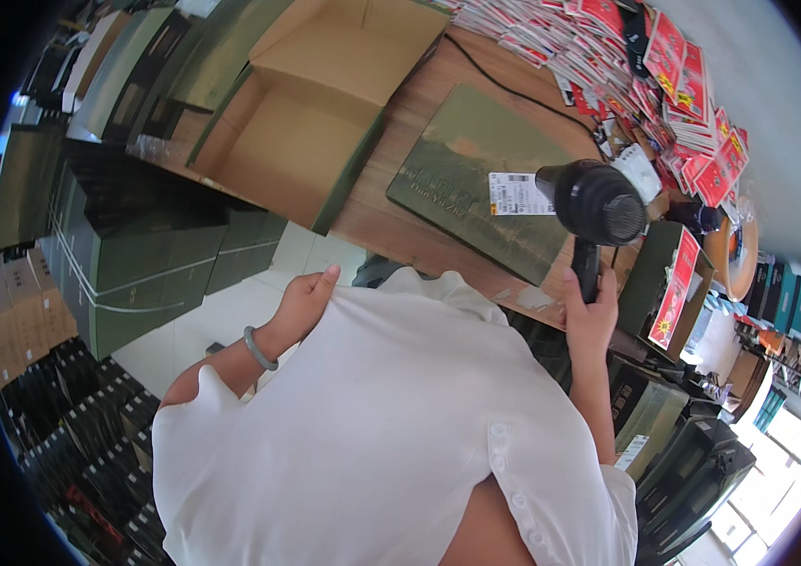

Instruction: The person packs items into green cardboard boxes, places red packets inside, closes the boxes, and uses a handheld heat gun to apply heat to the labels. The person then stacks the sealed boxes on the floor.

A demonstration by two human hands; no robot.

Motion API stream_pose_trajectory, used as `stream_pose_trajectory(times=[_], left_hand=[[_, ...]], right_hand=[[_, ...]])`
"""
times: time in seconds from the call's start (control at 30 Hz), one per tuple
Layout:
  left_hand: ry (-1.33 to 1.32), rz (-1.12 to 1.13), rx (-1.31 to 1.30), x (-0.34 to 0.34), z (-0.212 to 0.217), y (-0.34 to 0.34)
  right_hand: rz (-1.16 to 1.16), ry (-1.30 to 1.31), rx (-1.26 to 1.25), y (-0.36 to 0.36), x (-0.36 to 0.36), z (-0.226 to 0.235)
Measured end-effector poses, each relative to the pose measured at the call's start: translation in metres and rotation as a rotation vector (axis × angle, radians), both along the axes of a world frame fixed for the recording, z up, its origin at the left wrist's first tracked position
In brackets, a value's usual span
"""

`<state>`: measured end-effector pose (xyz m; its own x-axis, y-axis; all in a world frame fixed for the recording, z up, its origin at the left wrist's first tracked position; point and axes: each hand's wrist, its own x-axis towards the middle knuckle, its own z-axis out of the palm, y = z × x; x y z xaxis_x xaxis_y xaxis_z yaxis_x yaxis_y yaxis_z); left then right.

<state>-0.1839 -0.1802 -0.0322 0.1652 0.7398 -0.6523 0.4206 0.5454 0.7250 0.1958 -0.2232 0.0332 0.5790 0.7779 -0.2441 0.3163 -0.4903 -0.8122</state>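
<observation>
My right hand (591, 316) is wrapped around the handle of a black hair dryer (598, 203), held above the table's front edge. Below and left of the dryer, a flat dark green box lid (462, 160) lies on the wooden table, with a white printed label (513, 194) on it. My left hand (306, 300) pinches the front of my white shirt (372, 396) and pulls the cloth outward to the left. A grey bracelet sits on that wrist. An opened green box (287, 141) with a bare brown inside rests on the table's left part.
Red and white printed cards (608, 66) are heaped at the far right. A black cord (513, 90) runs across the table behind the lid. A small green box with a red label (672, 288) stands right of the dryer. Stacked green boxes (150, 269) stand left.
</observation>
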Motion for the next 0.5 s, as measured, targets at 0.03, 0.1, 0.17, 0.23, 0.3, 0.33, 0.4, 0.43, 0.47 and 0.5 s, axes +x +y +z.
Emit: stream_pose_trajectory(times=[0.03, 0.1, 0.17, 0.23, 0.3, 0.33, 0.4, 0.43, 0.47, 0.5], left_hand=[[0.025, -0.041, 0.005, -0.001, 0.003, 0.003], [0.027, -0.268, 0.048, 0.004, 0.004, 0.014], [0.05, -0.483, 0.162, 0.003, -0.01, 0.034], [0.181, -0.488, 0.322, 0.015, -0.028, 0.07], [0.202, -0.443, 0.601, 0.044, -0.044, 0.112], [0.152, -0.4, 0.792, 0.065, -0.054, 0.13], [0.229, -0.328, 0.887, 0.112, -0.064, 0.159], [0.268, -0.266, 0.968, 0.13, -0.082, 0.165], [0.307, -0.194, 1.048, 0.147, -0.107, 0.17], [0.344, -0.123, 1.127, 0.161, -0.12, 0.175]], right_hand=[[-0.008, 0.055, -0.02, 0.001, -0.001, 0.0], [-0.019, 0.207, -0.067, 0.005, 0.001, 0.0], [-0.015, 0.171, -0.058, 0.006, -0.003, -0.008], [0.021, 0.081, 0.02, 0.004, -0.003, -0.02], [-0.028, 0.252, -0.065, 0.009, -0.006, -0.005], [-0.034, 0.19, -0.068, 0.01, -0.01, -0.006], [-0.035, 0.066, -0.082, 0.011, -0.015, -0.006], [-0.045, 0.107, -0.091, 0.011, -0.014, -0.005], [-0.048, 0.143, -0.099, 0.011, -0.011, -0.004], [-0.055, 0.182, -0.105, 0.012, -0.008, -0.004]])
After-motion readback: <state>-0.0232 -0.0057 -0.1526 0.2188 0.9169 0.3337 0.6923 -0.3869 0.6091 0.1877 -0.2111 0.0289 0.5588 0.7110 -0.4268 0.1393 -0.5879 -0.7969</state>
